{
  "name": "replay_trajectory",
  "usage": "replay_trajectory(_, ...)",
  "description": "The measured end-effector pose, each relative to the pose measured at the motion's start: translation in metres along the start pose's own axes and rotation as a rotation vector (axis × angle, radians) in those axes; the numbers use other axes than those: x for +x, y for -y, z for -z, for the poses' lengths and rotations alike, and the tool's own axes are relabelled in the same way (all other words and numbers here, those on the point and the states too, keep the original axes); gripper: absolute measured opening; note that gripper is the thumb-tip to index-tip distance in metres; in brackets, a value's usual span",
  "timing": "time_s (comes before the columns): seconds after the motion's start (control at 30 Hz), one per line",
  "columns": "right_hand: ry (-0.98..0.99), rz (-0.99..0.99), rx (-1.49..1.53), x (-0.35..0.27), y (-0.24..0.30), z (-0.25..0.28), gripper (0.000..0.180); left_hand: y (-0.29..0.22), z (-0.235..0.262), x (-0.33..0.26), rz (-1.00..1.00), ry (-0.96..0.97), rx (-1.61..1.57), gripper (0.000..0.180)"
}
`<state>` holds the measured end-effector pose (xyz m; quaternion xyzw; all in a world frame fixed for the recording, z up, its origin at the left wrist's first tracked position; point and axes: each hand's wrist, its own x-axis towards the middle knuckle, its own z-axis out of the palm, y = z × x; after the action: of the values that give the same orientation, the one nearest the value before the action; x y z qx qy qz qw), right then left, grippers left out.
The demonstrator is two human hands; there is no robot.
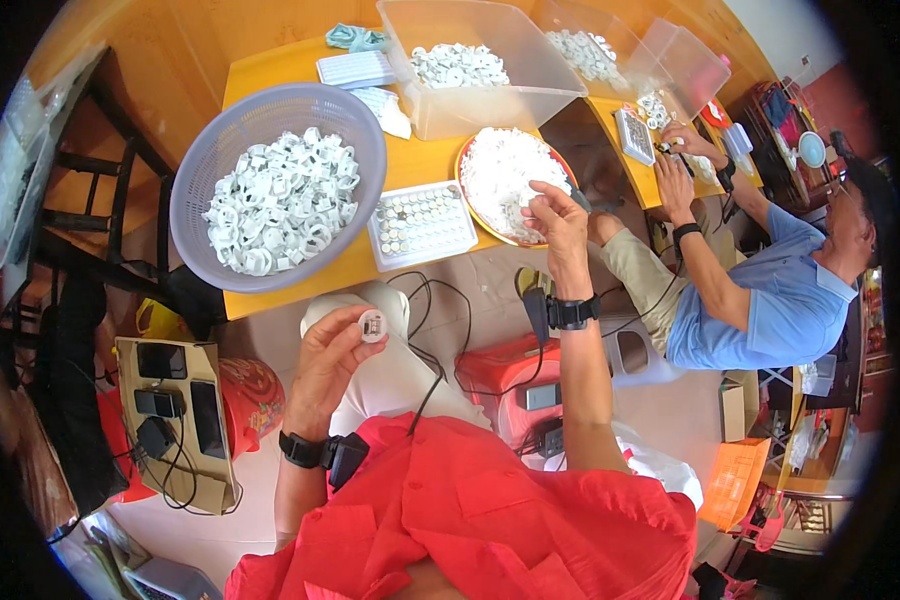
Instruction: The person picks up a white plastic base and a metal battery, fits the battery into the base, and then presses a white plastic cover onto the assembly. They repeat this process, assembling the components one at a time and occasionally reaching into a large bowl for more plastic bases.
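Note:
My left hand (332, 358) is raised over my lap, thumb and fingers pinching a small round white plastic part (373, 325) with a recessed middle. My right hand (560, 225) is at the near right edge of a red-and-yellow-rimmed plate (500, 237), which is heaped with small white pieces (510, 165). Its thumb and fingertips are pressed together; whatever they hold blends with the white heap. Left of the plate lies a white tray (378, 256) with rows of small round pieces. A large grey-purple basket (183, 190) beside the tray holds many white plastic parts (280, 200).
A clear plastic bin (495, 112) of white parts stands at the table's back. On the right, a co-worker in a blue shirt (760, 310) handles parts at another yellow table. Black cables (440, 370) run between my wrists and a red stool (505, 375).

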<state>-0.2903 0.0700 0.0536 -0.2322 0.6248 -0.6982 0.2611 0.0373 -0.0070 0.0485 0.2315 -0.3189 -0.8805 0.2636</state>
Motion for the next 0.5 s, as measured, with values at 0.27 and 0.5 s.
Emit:
replay_trajectory(0.27,0.086,-0.112,0.096,-0.021,0.015,-0.024,0.023,-0.001,-0.005,0.000,0.000,0.008,-0.026,0.024)
replay_trajectory(0.5,0.269,-0.123,0.105,-0.048,0.025,-0.055,0.023,-0.001,-0.007,-0.003,-0.011,0.004,0.013,0.027)
